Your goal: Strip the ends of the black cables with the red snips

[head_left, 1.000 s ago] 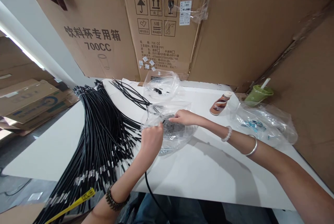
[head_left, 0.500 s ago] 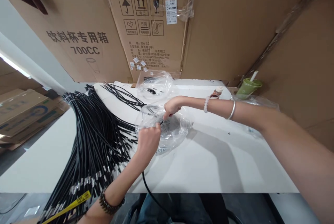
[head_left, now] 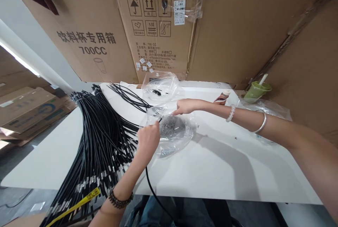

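"What's in the left hand (head_left: 148, 138)?"
"It's closed round a black cable (head_left: 149, 183); the tip pokes out towards the right hand (head_left: 186, 106), and the rest hangs down below the left."
"And the right?"
"Its fingers are curled just beyond that tip. I can't tell whether they grip anything."
"What's beneath them?"
"A clear bag (head_left: 169, 146) of small metallic bits, on the white surface (head_left: 211, 177). Left of the left hand lies a big cable bundle (head_left: 97, 132)."

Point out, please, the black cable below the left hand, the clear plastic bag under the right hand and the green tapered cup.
Black cable (head_left: 149, 181), head view: hanging length.
Clear plastic bag (head_left: 174, 145), head view: front film.
Green cup (head_left: 255, 91), head view: side wall.
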{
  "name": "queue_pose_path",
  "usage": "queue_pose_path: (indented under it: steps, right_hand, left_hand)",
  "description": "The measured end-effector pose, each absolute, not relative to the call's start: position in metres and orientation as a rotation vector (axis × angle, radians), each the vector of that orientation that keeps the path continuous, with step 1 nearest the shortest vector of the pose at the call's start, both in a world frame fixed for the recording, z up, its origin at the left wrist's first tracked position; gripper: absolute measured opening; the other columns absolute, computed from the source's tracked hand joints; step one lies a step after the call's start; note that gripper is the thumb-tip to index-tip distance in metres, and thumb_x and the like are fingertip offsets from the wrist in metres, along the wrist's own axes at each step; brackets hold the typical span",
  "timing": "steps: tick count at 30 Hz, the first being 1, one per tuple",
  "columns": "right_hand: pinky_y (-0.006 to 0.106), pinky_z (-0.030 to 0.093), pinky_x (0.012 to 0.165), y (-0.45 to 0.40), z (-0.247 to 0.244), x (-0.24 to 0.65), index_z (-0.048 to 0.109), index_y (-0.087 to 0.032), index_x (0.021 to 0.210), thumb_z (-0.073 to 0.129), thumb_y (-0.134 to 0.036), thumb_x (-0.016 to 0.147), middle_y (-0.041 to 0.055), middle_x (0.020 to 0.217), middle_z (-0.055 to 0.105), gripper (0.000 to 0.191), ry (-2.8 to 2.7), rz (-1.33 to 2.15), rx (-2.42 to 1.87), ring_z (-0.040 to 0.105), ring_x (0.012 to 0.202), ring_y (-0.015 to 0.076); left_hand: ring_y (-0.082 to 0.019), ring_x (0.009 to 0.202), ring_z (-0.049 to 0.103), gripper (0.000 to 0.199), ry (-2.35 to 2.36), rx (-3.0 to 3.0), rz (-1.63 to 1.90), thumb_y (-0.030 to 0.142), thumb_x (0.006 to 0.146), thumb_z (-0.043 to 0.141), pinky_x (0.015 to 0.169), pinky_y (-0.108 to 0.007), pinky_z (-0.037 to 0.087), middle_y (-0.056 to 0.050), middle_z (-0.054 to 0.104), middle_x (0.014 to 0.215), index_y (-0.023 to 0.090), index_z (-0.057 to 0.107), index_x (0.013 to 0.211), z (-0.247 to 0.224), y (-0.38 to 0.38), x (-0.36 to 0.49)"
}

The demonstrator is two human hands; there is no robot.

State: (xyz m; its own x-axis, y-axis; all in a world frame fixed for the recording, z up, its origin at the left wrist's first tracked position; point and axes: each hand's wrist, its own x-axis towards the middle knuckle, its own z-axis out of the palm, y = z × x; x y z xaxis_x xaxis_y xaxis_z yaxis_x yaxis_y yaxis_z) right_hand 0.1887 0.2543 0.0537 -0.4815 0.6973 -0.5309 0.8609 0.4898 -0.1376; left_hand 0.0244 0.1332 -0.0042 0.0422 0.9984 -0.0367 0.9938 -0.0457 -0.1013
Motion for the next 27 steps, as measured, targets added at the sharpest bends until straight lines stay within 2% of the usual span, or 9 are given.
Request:
queue_pose_path:
  steps: [6, 10, 14, 19, 27]
  right_hand:
    - [0.026, 0.033, 0.053, 0.258, 0.043, 0.183, 0.061, -0.014, 0.071, 0.053, -0.055, 0.088, -0.0015, 0.059, 0.051, 0.046, 2.315, -0.589, 1.222, 0.044, 0.052, 0.0107]
    - [0.025, 0.035, 0.053, 0.259, 0.044, 0.173, 0.059, -0.014, 0.072, 0.053, -0.056, 0.088, -0.0037, 0.057, 0.048, 0.045, 2.284, -0.577, 1.196, 0.042, 0.05, 0.0099]
    - [0.024, 0.034, 0.052, 0.257, 0.046, 0.168, 0.058, -0.014, 0.072, 0.052, -0.055, 0.089, -0.0051, 0.055, 0.046, 0.045, 2.264, -0.577, 1.174, 0.04, 0.048, 0.0084]
    - [0.024, 0.038, 0.055, 0.252, 0.044, 0.165, 0.058, -0.014, 0.072, 0.049, -0.055, 0.092, -0.0037, 0.06, 0.05, 0.046, 2.32, -0.533, 1.129, 0.045, 0.052, 0.0092]
    - [0.033, 0.049, 0.076, 0.232, 0.036, 0.165, 0.062, -0.013, 0.088, 0.045, -0.048, 0.097, 0.0042, 0.086, 0.064, 0.041, 2.437, -0.446, 1.194, 0.061, 0.079, 0.0154]
  left_hand:
    - [-0.031, 0.073, 0.071, 0.041, -2.094, -2.283, 0.168, 0.008, 0.091, 0.027, 0.058, -0.032, 0.044, -0.012, 0.07, 0.069, 0.014, 0.064, 0.107, -0.004, 0.131, 0.03]
    - [-0.031, 0.075, 0.071, 0.048, -2.058, -2.326, 0.195, 0.001, 0.084, 0.031, 0.059, -0.032, 0.045, -0.014, 0.071, 0.071, 0.012, 0.061, 0.119, -0.001, 0.129, 0.034]
    - [-0.033, 0.078, 0.071, 0.05, -2.05, -2.346, 0.21, 0.0, 0.083, 0.032, 0.059, -0.032, 0.045, -0.015, 0.071, 0.073, 0.013, 0.059, 0.124, 0.001, 0.127, 0.037]
    - [-0.03, 0.078, 0.071, 0.046, -2.053, -2.359, 0.194, 0.002, 0.086, 0.033, 0.061, -0.031, 0.044, -0.014, 0.071, 0.073, 0.014, 0.061, 0.12, 0.002, 0.126, 0.034]
    - [-0.03, 0.076, 0.071, 0.041, -2.09, -2.308, 0.162, 0.019, 0.096, 0.025, 0.059, -0.03, 0.042, -0.014, 0.071, 0.073, 0.018, 0.065, 0.103, -0.004, 0.129, 0.026]
